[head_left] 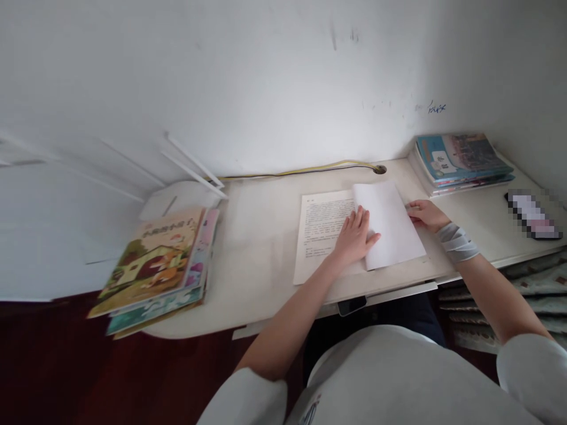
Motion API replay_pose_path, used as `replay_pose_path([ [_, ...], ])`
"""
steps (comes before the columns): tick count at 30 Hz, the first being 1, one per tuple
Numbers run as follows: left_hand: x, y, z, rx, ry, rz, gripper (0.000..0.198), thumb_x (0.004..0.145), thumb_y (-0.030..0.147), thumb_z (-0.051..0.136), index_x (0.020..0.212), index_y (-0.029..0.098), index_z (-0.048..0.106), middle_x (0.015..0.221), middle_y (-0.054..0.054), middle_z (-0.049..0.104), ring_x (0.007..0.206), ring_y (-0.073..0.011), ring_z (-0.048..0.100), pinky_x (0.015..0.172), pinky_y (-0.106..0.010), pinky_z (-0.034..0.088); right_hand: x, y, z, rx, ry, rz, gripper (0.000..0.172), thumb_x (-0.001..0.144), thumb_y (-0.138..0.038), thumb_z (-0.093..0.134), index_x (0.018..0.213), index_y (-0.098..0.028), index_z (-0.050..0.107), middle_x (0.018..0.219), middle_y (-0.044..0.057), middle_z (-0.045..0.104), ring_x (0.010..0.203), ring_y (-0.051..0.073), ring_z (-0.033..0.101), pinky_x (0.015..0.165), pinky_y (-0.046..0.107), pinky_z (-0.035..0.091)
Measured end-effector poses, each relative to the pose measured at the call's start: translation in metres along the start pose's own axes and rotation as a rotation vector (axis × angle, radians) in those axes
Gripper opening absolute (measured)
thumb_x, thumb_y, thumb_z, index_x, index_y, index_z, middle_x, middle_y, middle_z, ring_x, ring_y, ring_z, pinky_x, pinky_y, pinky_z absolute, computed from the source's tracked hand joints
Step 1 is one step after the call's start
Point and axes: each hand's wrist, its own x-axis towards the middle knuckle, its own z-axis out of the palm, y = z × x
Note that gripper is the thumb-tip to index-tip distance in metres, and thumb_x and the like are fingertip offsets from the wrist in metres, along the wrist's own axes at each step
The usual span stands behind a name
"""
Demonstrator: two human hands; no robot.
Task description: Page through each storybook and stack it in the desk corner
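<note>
A printed page (319, 230) lies on the white desk in front of me, dense with small dark text. Over its right part is a blank white sheet (392, 227); whether the two are joined I cannot tell. My left hand (353, 237) rests flat with fingers apart, across the sheet's left edge and the print. At the sheet's right edge, the fingers of my right hand (427, 215) are closed on the paper. A grey-white wrap (458, 242) goes around the right wrist.
A stack of picture books (155, 260) overhangs the desk's left end. Further books (463, 159) are piled at the back right, with a blurred-out phone (534, 215) nearby. A yellow cable (310, 169) runs along the wall into a round desk hole (380, 169).
</note>
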Motion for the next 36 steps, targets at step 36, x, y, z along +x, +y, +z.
replay_pose_path([
  [36,0.04,0.014,-0.005,-0.057,0.018,-0.155,0.075,0.089,0.061,0.013,0.147,0.012,0.019,0.155,-0.013,0.007,0.142,-0.0303,0.005,0.111,-0.057,0.008,0.012,0.025,-0.002,-0.162,0.231,-0.259,0.023,0.067,-0.026,0.061,0.088,-0.018,0.063,0.062,0.0,0.065,0.053,0.016,0.06,0.048,0.025,0.046],
])
